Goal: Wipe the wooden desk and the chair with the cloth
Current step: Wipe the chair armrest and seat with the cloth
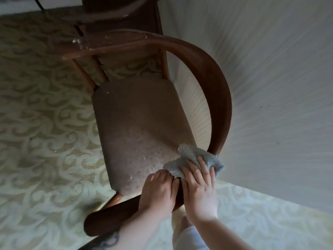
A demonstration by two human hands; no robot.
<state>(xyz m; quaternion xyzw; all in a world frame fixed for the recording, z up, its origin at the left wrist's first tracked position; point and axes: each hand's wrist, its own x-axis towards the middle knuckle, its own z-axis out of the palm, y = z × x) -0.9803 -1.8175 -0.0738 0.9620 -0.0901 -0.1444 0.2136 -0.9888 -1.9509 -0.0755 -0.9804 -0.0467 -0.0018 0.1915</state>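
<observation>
A dark wooden chair (212, 83) with a curved back rail and a brown padded seat (142, 120) stands below me, close to the wall. A grey-blue fluffy cloth (193, 156) lies over the rail at the near right. My right hand (199, 184) presses the cloth against the rail with straight, spread fingers. Beside it, my left hand (157, 190) grips the same rail, fingers curled over its top, touching the cloth's edge. A dark wooden desk (115, 13) is partly visible at the top, behind the chair.
A pale wall (270, 87) runs close along the chair's right side. Cream carpet with a swirl pattern (36, 123) covers the floor to the left and the near right. White specks dot the seat and the chair's far arm.
</observation>
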